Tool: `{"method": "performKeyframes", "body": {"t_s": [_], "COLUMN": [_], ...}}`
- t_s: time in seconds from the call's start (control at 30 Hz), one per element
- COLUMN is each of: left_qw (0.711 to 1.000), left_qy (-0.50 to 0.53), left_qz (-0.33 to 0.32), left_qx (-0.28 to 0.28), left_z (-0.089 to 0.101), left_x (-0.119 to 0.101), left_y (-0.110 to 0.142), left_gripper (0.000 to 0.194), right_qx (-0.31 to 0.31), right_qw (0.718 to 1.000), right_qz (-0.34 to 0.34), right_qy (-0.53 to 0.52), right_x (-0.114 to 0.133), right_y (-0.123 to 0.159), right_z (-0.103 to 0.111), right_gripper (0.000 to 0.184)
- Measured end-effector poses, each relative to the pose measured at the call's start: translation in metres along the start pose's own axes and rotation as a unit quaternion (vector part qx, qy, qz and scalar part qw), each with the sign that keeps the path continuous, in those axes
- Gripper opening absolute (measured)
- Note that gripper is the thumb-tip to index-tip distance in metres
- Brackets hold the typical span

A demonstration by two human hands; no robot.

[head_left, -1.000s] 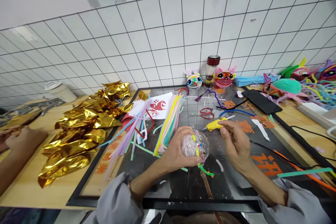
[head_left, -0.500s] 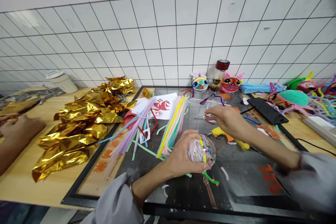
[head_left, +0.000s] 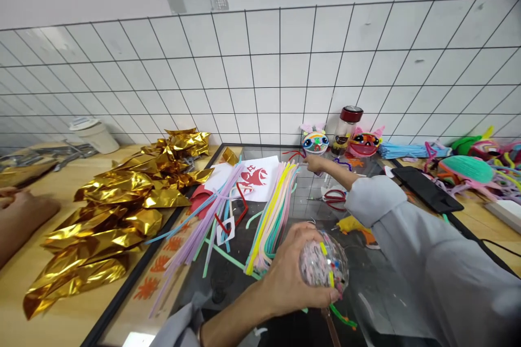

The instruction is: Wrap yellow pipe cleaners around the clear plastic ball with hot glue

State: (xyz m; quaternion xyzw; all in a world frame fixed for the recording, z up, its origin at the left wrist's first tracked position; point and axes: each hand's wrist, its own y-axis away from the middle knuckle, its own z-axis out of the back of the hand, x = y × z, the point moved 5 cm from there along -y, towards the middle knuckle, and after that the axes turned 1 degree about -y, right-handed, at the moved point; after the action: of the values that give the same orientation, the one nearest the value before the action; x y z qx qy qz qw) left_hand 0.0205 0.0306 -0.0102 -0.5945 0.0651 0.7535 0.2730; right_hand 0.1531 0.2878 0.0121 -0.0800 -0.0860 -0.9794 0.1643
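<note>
My left hand (head_left: 295, 274) is wrapped round a clear plastic ball (head_left: 325, 265) with pale, yellow and other coloured bits in it, above the dark glass board. At the back of the board, my right hand (head_left: 316, 164) has its fingers drawn together by the far ends of a bundle of pastel pipe cleaners (head_left: 271, 217). Close to those fingertips lies a red pipe cleaner (head_left: 293, 153). Whether the fingers hold anything is too small to see. Red-handled scissors (head_left: 334, 199) lie under the right forearm, and a yellow-and-orange glue gun (head_left: 353, 224) sits nearer to me.
Crumpled gold foil (head_left: 118, 184) spreads on the left; another person's hand (head_left: 30, 211) rests beyond it. Two decorated balls (head_left: 315, 142) and a jar (head_left: 345, 130) stand by the tiled wall. At right are a black phone (head_left: 425, 188) and a green fuzzy craft piece (head_left: 468, 169).
My right hand has moved from above the scissors, away from me and left, to the back of the board. The left hand still grips the ball. The camera view has shifted slightly.
</note>
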Motion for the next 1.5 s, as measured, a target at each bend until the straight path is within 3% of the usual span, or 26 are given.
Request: {"method": "performKeyframes", "body": {"t_s": [0.1,0.23,0.37,0.47,0.57,0.63,0.8,1.0,1.5], "left_qw": [1.0,1.0,1.0,1.0,1.0,0.999,1.0,0.999,1.0], "left_qy": [0.017,0.025,0.028,0.02,0.021,0.024,0.025,0.024,0.021], "left_qz": [0.005,0.01,0.007,0.004,0.014,0.022,0.018,0.028,0.001], "left_qx": [0.005,0.001,-0.004,-0.007,-0.002,0.0,-0.007,0.001,-0.008], "left_z": [-0.001,-0.002,-0.002,-0.002,-0.001,-0.001,0.002,0.0,0.0], "left_x": [0.001,0.004,0.003,0.001,0.001,0.001,-0.002,0.0,-0.003], "left_y": [0.0,0.0,-0.001,-0.001,0.0,0.001,0.0,0.001,0.002], "left_gripper": [0.075,0.076,0.075,0.074,0.076,0.076,0.074,0.074,0.072], "right_qx": [-0.058,-0.175,-0.289,-0.285,-0.262,-0.256,-0.271,-0.295,-0.329], "right_qw": [0.998,0.984,0.951,0.94,0.937,0.937,0.936,0.937,0.93], "right_qz": [0.008,-0.001,-0.098,-0.178,-0.219,-0.227,-0.217,-0.181,-0.153], "right_qy": [-0.022,-0.041,-0.05,-0.064,-0.068,-0.068,-0.062,-0.048,-0.053], "right_x": [0.0,-0.004,-0.027,-0.05,-0.065,-0.069,-0.067,-0.059,-0.065], "right_y": [-0.007,-0.01,-0.004,-0.003,-0.004,-0.007,-0.012,-0.012,-0.014], "right_z": [0.011,0.042,0.069,0.065,0.052,0.044,0.032,0.016,0.002], "right_gripper": [0.038,0.036,0.047,0.075,0.054,0.052,0.039,0.078,0.076]}}
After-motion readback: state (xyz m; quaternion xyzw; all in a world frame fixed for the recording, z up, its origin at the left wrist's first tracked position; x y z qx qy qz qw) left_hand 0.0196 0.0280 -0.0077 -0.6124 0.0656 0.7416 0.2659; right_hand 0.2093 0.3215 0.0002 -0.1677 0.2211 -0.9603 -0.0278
